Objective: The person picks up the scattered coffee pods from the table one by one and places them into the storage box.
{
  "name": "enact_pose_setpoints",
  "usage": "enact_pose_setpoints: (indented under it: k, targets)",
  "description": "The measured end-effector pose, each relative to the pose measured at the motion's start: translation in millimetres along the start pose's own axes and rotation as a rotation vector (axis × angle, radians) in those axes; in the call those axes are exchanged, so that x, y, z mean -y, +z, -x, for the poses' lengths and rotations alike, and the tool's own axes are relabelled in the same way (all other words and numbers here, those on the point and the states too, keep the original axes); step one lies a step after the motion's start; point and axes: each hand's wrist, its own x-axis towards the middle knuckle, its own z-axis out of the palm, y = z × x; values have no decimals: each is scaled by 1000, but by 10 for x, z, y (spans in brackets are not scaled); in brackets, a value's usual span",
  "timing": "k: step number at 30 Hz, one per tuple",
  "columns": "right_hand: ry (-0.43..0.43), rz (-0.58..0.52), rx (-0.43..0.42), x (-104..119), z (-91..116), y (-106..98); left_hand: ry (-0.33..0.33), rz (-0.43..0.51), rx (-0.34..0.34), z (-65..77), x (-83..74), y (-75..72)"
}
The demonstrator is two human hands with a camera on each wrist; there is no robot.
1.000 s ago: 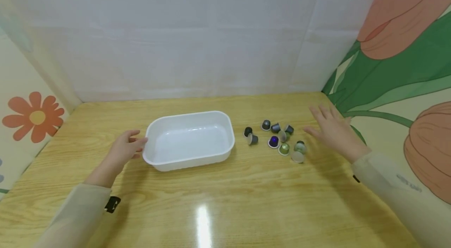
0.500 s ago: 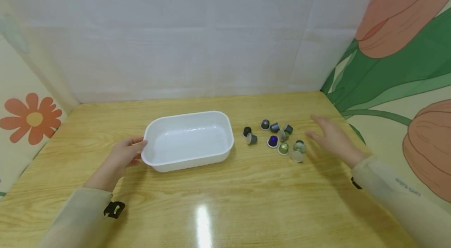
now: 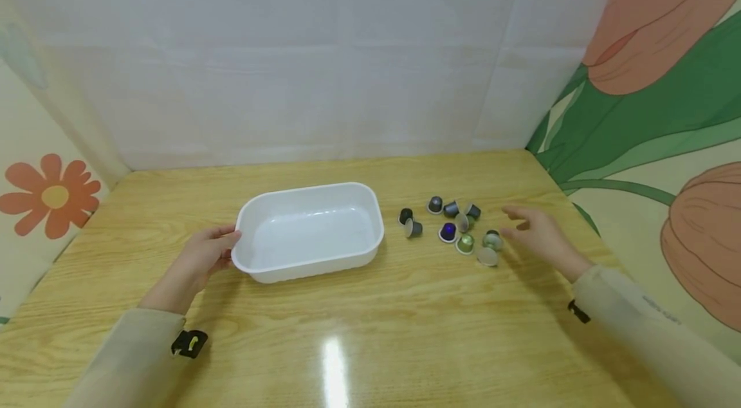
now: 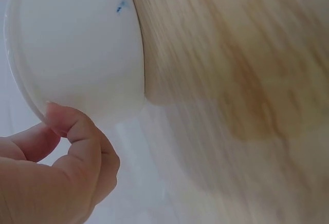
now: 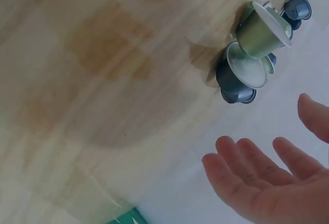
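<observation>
A white rectangular plastic basin stands on the table, its inside bare. My left hand holds its left end; in the left wrist view the thumb and a bent finger pinch the rim. To the right lies a loose cluster of coffee capsules, among them a purple one, a light green one and several dark ones. Just right of the cluster my right hand hovers with relaxed, parted fingers. The right wrist view shows a green-sided capsule and a dark one apart from the fingertips.
The wood-grain table reaches back to a white cloth backdrop. A wall with large printed flowers borders the right side, and an orange flower print is at left. Two dark capsules sit nearest the basin.
My left hand has come onto the basin's left rim and now grips it. The right hand has lowered and moved left towards the capsules, its fingers drawing in. Basin and capsules stay put.
</observation>
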Motion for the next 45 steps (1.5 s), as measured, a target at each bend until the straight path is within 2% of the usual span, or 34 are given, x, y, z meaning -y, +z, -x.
enact_pose_setpoints:
  k: [5,9,16,24,34,45]
  targets:
    - [5,-55,25,-73,-9,63,18,-1,15,3,-4,-18]
    - [25,-129,78,-120,-17,93,34,-11,32,-9,2,-40]
    - [50,-208,144,-185,-53,111,29,-2,39,-32,0,-39]
    - [64,-222,180,-235,-117,168,23,11,38,-30,-5,-31]
    - [76,-187,173,-219,-165,228,3,8,28,-23,-8,-24]
    - [99,-182,150,-218,-189,244,16,1,35,-15,-21,-16]
